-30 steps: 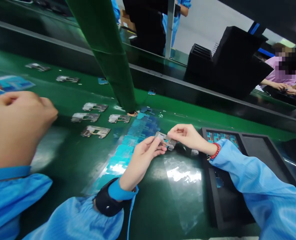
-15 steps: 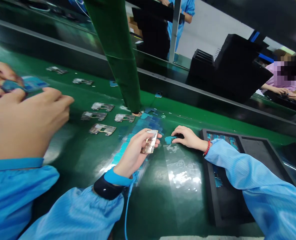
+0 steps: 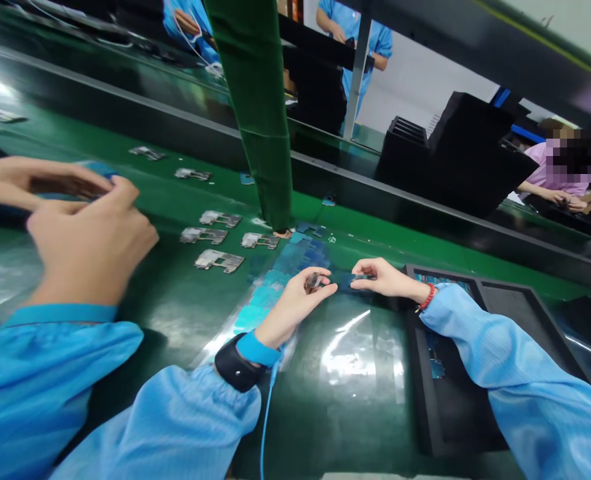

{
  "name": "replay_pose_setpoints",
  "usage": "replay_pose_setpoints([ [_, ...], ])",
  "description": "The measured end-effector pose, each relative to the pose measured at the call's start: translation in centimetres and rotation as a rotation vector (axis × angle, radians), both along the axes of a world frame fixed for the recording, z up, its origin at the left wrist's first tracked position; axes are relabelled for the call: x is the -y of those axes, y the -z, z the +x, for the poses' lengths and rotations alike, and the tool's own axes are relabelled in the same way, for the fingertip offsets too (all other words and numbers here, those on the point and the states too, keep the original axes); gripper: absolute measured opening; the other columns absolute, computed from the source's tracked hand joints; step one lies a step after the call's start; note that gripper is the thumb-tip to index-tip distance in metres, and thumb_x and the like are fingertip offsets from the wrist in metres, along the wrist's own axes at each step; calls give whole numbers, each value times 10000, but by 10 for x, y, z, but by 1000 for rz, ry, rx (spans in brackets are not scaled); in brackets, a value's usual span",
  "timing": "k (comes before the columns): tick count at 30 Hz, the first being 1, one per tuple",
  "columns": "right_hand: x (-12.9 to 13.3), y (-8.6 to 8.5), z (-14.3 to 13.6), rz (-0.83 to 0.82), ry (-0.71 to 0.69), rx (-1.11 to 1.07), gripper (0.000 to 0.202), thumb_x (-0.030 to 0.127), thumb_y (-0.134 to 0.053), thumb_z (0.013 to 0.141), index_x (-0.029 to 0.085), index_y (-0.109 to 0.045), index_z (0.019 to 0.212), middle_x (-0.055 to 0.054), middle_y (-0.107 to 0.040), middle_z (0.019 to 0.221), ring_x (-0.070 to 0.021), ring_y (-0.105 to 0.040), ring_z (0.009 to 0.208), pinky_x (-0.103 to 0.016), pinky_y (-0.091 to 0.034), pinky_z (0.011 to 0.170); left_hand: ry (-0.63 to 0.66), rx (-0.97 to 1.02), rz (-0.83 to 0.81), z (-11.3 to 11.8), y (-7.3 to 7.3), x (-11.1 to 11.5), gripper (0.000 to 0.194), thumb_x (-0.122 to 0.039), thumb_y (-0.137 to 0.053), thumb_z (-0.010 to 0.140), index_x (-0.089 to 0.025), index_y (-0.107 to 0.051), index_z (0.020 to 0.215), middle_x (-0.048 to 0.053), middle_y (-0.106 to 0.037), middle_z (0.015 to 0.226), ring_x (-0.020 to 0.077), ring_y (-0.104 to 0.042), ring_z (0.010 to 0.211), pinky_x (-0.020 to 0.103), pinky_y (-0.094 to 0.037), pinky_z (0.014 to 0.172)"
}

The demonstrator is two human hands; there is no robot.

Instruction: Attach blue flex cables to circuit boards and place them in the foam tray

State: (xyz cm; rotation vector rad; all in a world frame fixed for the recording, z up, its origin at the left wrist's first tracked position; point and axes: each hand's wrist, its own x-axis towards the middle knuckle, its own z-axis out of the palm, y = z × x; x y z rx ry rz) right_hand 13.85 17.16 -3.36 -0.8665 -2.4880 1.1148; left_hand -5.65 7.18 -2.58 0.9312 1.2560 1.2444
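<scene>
My left hand [image 3: 302, 297], wearing a black and blue wrist strap [image 3: 248, 360], is closed around a circuit board with metal covers [image 3: 315, 280]. The board is turned so that only a small part shows between the fingers. Just to the right, my right hand [image 3: 379, 277], with a red bead bracelet at the wrist, pinches a thin blue piece [image 3: 348, 281] between thumb and fingers. That piece looks dark at this angle. Below and beyond my left hand, a band of overlapping blue pieces [image 3: 258, 303] lies on clear film on the green table.
Several silver boards [image 3: 219, 260] lie left of the green post [image 3: 262, 127]. At far left, a co-worker's hands [image 3: 92, 227] work close by. A black tray [image 3: 420, 400] with blue boards sits under my right forearm. Clear film [image 3: 360, 360] shines in front. Other people stand beyond the rail.
My left hand has turned its board from facing up to nearly hidden in the fingers. The blue piece has lifted and tilted in my right hand. The view has shifted slightly left.
</scene>
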Motion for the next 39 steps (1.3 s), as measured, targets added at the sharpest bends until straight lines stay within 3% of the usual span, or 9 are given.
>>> replay_pose_setpoints([
  [4,11,-4,3,8,49,-26,299,423,-653,856,147,-617,965,-44,-673,840,-158,-634,761,-309,-529,740,145,-5,6,4,-1,3,268,-378,-796,622,-177,-654,727,-20,-562,636,128,-471,584,242,-347,542],
  [7,25,-5,2,269,104,-20,346,424,-652,864,175,-629,1104,-120,-653,1091,-237,-602,1025,-415,-482,934,153,1,7,8,2,5,282,-409,-768,653,-177,-631,735,-46,-494,560,108,-405,514,233,-298,500],
  [11,43,-9,0,466,-55,41,490,494,-600,878,168,-591,1244,-145,-639,1185,-257,-609,1067,-402,-502,936,139,1,-2,14,3,8,288,-416,-748,670,-185,-591,736,-53,-482,543,103,-394,498,224,-289,477],
  [15,48,-15,4,325,-12,-13,315,354,-444,989,165,-657,1122,-107,-693,1102,-208,-655,1016,-336,-518,901,150,-4,-19,17,1,10,318,-444,-765,660,-193,-580,724,-43,-493,537,111,-412,500,220,-283,456],
  [20,41,-23,15,32,366,-183,345,429,-556,913,171,-675,717,-43,-730,793,-173,-676,779,-296,-527,777,118,-20,-42,19,5,9,346,-457,-785,643,-200,-562,704,-48,-479,506,112,-418,487,213,-286,449],
  [23,31,-25,25,-135,520,-327,399,529,-624,833,165,-647,670,-47,-721,787,-166,-661,773,-285,-533,735,112,-38,-53,22,11,8,328,-441,-779,643,-200,-562,688,-47,-488,495,106,-405,460,204,-270,421],
  [28,17,-25,39,-142,636,-381,438,602,-644,775,170,-647,701,-48,-713,804,-146,-647,728,-273,-542,680,149,-48,-56,27,14,8,318,-442,-758,651,-193,-564,675,-32,-507,484,111,-424,456,208,-306,431],
  [33,34,-30,28,-74,555,-350,352,509,-630,838,171,-673,747,-54,-733,842,-173,-678,797,-292,-545,719,155,-40,-56,28,7,8,369,-542,-686,735,-188,-615,810,-36,-490,529,113,-400,485,202,-261,422],
  [39,62,-29,11,341,264,-190,175,279,-530,941,181,-674,937,-52,-717,911,-155,-665,799,-269,-536,699,215,8,-70,26,4,7,409,-573,-660,759,-165,-636,781,-35,-447,517,110,-358,489,224,-225,433],
])
